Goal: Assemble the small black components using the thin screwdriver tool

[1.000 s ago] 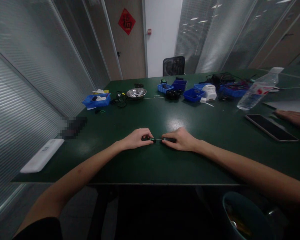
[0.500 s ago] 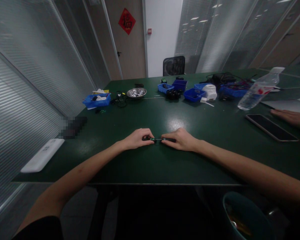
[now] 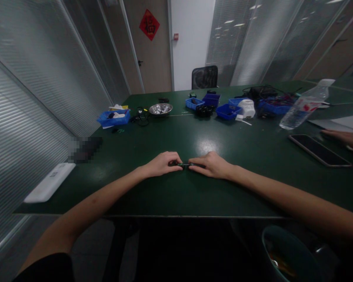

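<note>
Near the front of the green table (image 3: 153, 197), my left hand (image 3: 163, 163) pinches a small dark part with a bit of green (image 3: 180, 165) between thumb and fingers. Facing it, my right hand (image 3: 214, 165) is closed round a small screwdriver (image 3: 191, 164), its dark handle mostly covered by the fingers. The thin metal shaft points left and reaches the dark part. Whether the tip sits in a screw is too small to tell. Both hands rest low at the tabletop, a narrow gap between their fingertips.
Blue bins (image 3: 228, 112) and a steel bowl (image 3: 161, 109) stand toward the back. To the right are a water bottle (image 3: 306, 105), a phone (image 3: 319, 150) and another person's hand (image 3: 347, 139). A white slab-like object (image 3: 50, 183) lies left; a bin (image 3: 288, 254) is below the edge.
My right hand has shifted slightly left, so less of the screwdriver shaft shows between my hands. The other person's hand at the right has moved a little.
</note>
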A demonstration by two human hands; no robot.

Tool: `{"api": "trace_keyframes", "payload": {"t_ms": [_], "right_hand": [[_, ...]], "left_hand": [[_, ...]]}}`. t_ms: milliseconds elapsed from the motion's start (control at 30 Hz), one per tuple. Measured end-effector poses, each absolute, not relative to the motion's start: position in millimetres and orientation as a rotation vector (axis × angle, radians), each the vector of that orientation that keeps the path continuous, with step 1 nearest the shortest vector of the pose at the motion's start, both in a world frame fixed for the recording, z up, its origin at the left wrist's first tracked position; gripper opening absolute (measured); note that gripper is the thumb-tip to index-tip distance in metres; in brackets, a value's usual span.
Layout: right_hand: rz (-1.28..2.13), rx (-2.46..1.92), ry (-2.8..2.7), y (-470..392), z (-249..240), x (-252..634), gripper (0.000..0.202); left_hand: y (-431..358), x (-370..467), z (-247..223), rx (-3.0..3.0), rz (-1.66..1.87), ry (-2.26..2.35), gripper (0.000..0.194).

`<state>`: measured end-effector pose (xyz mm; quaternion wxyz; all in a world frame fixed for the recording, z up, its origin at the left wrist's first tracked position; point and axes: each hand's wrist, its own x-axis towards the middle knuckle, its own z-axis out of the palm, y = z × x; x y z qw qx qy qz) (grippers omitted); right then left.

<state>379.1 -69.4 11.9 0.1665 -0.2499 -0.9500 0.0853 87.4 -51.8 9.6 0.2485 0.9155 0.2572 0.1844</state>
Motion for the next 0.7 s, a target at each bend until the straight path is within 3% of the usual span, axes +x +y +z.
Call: {"api": "trace_keyframes", "payload": {"t_ms": [700], "right_hand": [[0.223, -0.784, -2.688, -71.7, 12.3, 371.2, 0.049]], "left_hand": [[-54.6, 93.6, 11.7, 2.461, 0.480, 0.696, 0.030]]}}
